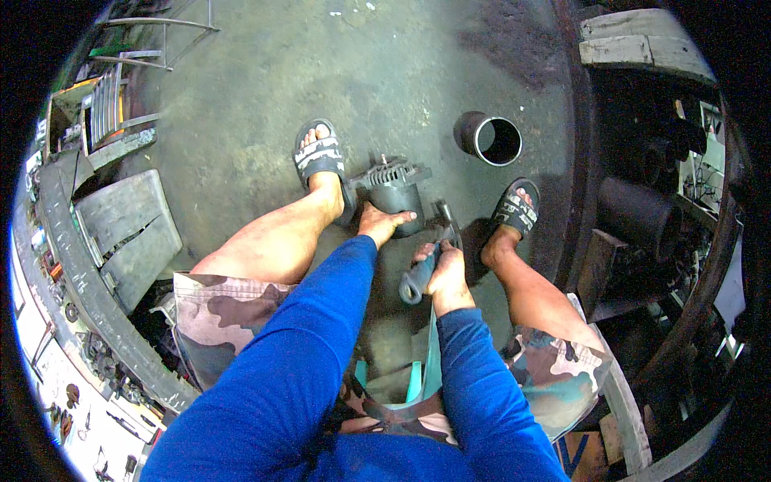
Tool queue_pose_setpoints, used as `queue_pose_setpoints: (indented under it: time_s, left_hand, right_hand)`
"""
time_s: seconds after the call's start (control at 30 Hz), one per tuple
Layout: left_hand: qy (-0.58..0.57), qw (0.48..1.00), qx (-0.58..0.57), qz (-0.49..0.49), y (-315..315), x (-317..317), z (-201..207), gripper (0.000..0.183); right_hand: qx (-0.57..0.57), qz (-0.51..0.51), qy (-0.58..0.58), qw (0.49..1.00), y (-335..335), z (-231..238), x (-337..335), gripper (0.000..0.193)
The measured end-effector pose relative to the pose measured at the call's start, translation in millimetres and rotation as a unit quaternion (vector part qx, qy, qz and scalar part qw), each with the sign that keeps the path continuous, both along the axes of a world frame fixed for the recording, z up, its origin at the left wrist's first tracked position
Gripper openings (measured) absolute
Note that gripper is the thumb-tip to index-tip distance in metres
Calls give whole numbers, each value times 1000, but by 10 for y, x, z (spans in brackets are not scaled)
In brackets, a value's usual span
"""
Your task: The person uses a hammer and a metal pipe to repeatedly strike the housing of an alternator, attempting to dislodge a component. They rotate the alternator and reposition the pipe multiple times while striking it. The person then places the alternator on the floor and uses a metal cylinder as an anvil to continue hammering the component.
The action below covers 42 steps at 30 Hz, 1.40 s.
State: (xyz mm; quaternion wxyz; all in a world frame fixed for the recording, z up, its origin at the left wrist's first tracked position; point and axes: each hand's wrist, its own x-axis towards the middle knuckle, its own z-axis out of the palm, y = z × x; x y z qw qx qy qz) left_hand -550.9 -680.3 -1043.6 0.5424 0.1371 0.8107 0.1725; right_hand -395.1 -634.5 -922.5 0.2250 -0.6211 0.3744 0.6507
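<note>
Between my feet is a finned metal housing (392, 173), like an alternator's, with a short shaft sticking out. It meets a smooth dark cylinder (399, 197); whether the two are one piece I cannot tell. My left hand (381, 222) grips the cylinder's near side, its thumb stretched across it and the other fingers mostly hidden. Closed round the blue-grey handle (417, 279) of a hammer is my right hand (447, 271). The hammer's dark metal head (446, 218) is slightly blurred, just right of the cylinder. A gap shows between them.
An open-ended metal pipe (499, 141) stands on the stained concrete floor (241, 88), beyond my right foot. A bent metal sheet (128, 233) leans at left, near a metal frame (108, 104). Large dark cylinders (638, 213) and pale blocks (634, 50) line the right side.
</note>
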Motion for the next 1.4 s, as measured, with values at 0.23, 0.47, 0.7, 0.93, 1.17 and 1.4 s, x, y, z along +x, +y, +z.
queue_pose_setpoints:
  time_s: [0.23,0.47,0.7,0.93,1.17,1.4]
  left_hand:
    - [40,988,-67,-133,194,12,96,125]
    - [34,963,34,-264,358,102,147,109]
    - [-29,994,15,105,211,-150,235,130]
    - [-34,992,57,106,1020,-474,115,100]
    - [-24,989,90,118,1183,-325,70,79]
    - [-78,969,157,172,1132,-475,188,64]
  right_hand:
    - [170,108,222,954,131,198,-34,43]
    - [72,-2,35,997,235,116,190,38]
    - [132,285,-157,936,-158,-377,358,32]
    - [255,567,-290,727,-205,-934,647,46]
    - [186,700,-329,606,47,-868,631,55]
    - [353,586,-568,457,1162,-549,528,95]
